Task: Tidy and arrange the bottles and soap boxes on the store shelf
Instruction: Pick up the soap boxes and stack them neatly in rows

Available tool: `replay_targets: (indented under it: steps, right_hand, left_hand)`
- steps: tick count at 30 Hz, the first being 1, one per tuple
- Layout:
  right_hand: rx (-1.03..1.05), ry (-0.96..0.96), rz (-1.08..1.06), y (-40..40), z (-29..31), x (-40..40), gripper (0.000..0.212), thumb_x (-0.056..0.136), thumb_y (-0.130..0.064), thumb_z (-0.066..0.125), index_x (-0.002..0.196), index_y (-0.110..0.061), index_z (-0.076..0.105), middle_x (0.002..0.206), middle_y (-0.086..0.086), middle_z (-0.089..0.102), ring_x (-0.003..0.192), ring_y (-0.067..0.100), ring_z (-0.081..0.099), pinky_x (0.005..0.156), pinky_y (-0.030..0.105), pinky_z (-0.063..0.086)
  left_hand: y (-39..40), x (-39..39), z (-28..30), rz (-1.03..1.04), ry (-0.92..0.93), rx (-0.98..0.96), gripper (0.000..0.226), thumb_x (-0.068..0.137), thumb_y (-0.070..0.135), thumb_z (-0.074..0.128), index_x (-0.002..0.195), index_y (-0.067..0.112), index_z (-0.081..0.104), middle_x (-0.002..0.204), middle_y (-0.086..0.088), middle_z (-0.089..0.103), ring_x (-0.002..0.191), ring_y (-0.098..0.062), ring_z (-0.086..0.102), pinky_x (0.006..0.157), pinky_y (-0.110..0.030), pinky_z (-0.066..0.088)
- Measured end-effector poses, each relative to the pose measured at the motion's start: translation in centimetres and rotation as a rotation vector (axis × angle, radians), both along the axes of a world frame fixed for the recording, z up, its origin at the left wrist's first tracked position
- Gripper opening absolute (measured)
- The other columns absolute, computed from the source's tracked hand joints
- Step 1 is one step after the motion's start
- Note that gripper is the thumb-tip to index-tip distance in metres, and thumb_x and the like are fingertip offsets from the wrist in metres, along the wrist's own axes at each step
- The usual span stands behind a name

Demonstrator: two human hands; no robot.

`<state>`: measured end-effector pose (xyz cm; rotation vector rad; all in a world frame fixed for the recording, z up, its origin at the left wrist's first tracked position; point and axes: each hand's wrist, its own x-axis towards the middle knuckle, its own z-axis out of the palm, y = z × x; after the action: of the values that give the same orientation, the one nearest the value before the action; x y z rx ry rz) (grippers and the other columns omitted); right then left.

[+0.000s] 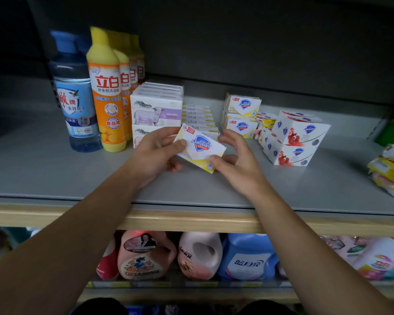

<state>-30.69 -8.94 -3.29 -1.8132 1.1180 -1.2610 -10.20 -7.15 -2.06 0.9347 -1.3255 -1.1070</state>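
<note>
Shelf (pixel 55 173), grey with a pale wooden front edge, carries all the goods and spans the view beneath both forearms. Jugs (pixel 200 255) of pink and blue detergent stand on the level below the grip. Blue bottle (pixel 76 105) stands upright far left of the grip, with a row of yellow bottles (pixel 107 98) just beside it, running back toward the rear wall. White boxes (pixel 156 112) printed with a sheep are stacked just left of and behind the grip, next to the yellow bottles. Red-marked boxes (pixel 298 139), stacked two high and skewed, sit to the right of the grip. Yellow boxes (pixel 242 114), also stacked two high, stand just behind and right of the grip. Flat boxes (pixel 198 117) lie in a row directly behind it. Packets (pixel 389 173) lie at the far right edge of the shelf. Soap box (pixel 199 148), white and yellow with a blue shield, is held tilted just above the shelf, between both hands. Left hand (pixel 155 153) grasps its left end, thumb on the top face and fingers curled beneath. Right hand (pixel 239 160) grasps its right end, thumb pressing the near corner, the other fingers curved round the far side.
</note>
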Motion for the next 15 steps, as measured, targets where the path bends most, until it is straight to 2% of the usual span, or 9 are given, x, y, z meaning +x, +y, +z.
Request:
replay_targets:
  steps: [2,4,6,8,10,11,13,15]
  right_hand:
    - [0.031,0.035,-0.045,-0.37,-0.01,0.03,0.048,0.089,-0.019,0.070,0.133,-0.024,0.052,0.123,-0.006,0.064,0.096,0.021,0.067,0.094,0.043,0.052]
    - [-0.010,0.052,-0.061,-0.29,0.12,0.04,0.037,0.089,-0.018,0.069,0.125,-0.024,0.060,0.112,-0.007,0.069,0.086,0.023,0.068,0.087,0.047,0.054]
    - [-0.053,0.023,-0.081,0.00,0.31,-0.08,0.038,0.087,-0.014,0.070,0.120,-0.029,0.060,0.110,-0.014,0.068,0.077,0.029,0.067,0.079,0.048,0.057]
    - [-0.073,0.001,-0.083,0.29,0.40,-0.20,0.042,0.084,-0.010,0.071,0.117,-0.033,0.058,0.108,-0.023,0.066,0.074,0.025,0.069,0.073,0.041,0.058]
    - [-0.099,0.019,-0.069,0.46,0.35,-0.17,0.047,0.082,-0.006,0.070,0.117,-0.035,0.057,0.109,-0.025,0.066,0.074,0.016,0.069,0.070,0.027,0.054]
    - [-0.110,0.029,-0.061,0.47,0.29,-0.10,0.049,0.081,-0.005,0.070,0.117,-0.035,0.057,0.111,-0.019,0.067,0.074,0.015,0.068,0.071,0.024,0.052]
    - [-0.137,0.043,-0.044,0.44,0.28,-0.03,0.050,0.081,-0.003,0.070,0.118,-0.032,0.056,0.115,-0.001,0.067,0.077,0.020,0.067,0.074,0.029,0.053]
    - [-0.170,0.063,-0.053,0.46,0.34,0.02,0.050,0.080,-0.002,0.071,0.117,-0.032,0.056,0.115,0.003,0.065,0.076,0.019,0.066,0.076,0.031,0.054]
  left_hand:
    - [0.05,0.15,0.05,-0.066,0.059,0.001,0.030,0.091,0.007,0.060,0.121,0.012,0.060,0.099,-0.007,0.073,0.053,-0.019,0.062,0.052,-0.026,0.053]
    - [0.09,0.15,0.11,-0.103,0.104,0.007,0.040,0.085,0.008,0.065,0.124,0.014,0.059,0.107,-0.012,0.071,0.060,-0.023,0.066,0.059,-0.031,0.056]
    - [0.08,0.13,0.08,-0.121,0.157,0.025,0.042,0.078,0.013,0.068,0.119,0.020,0.063,0.110,-0.011,0.071,0.072,-0.030,0.071,0.066,-0.036,0.058]
    - [0.14,0.08,0.06,-0.135,0.180,0.033,0.040,0.077,0.017,0.068,0.117,0.020,0.065,0.111,-0.012,0.071,0.085,-0.037,0.072,0.075,-0.040,0.058]
    - [0.04,0.02,0.04,-0.109,0.179,0.031,0.045,0.078,0.016,0.066,0.123,0.011,0.060,0.116,-0.016,0.068,0.096,-0.038,0.069,0.083,-0.042,0.058]
    - [0.01,-0.04,0.06,-0.094,0.179,0.029,0.045,0.079,0.013,0.066,0.123,0.007,0.059,0.119,-0.016,0.066,0.101,-0.036,0.068,0.085,-0.042,0.057]
    - [0.07,-0.21,0.14,-0.081,0.181,0.026,0.037,0.082,0.005,0.064,0.119,0.003,0.060,0.122,-0.014,0.063,0.107,-0.029,0.065,0.086,-0.038,0.058]
    - [0.11,-0.34,0.17,-0.084,0.187,0.033,0.036,0.082,0.002,0.063,0.118,0.001,0.060,0.121,-0.013,0.063,0.109,-0.026,0.064,0.083,-0.035,0.058]
